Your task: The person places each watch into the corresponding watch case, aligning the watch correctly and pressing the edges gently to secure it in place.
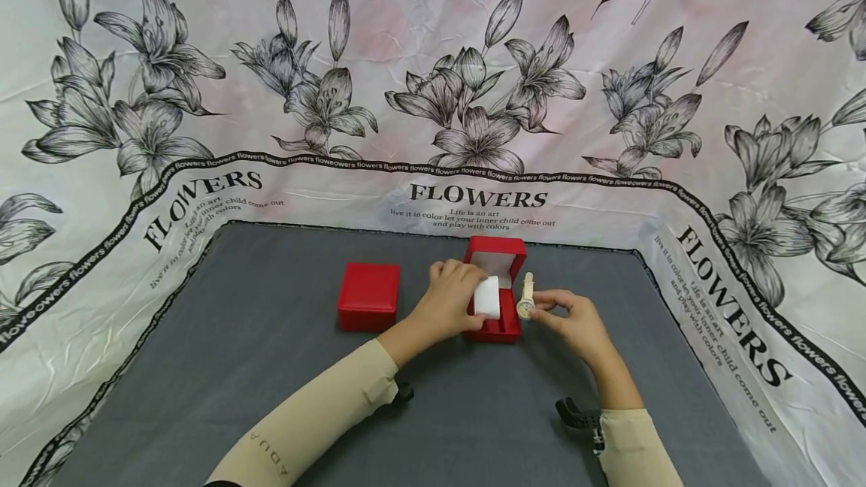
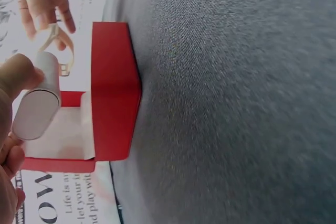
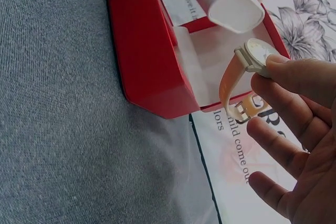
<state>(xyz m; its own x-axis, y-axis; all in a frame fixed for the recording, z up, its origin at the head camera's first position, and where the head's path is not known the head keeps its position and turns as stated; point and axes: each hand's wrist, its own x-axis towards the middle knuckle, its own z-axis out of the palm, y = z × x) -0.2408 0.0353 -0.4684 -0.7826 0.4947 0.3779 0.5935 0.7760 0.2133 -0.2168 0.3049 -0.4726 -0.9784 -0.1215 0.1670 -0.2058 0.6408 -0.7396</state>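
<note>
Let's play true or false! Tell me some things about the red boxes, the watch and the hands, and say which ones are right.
1. The right hand holds the watch. True.
2. The left hand holds a white cushion. True.
3. Both red boxes are open. False: the open box has its lid up, the closed box is shut.
4. The watch lies inside the open box. False: it is held beside it.

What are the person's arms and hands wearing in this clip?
Both hands are bare: left hand, right hand. Each arm wears a beige long sleeve; the left one carries small dark lettering. A black strapped device sits at the right wrist, with another under the left.
</note>
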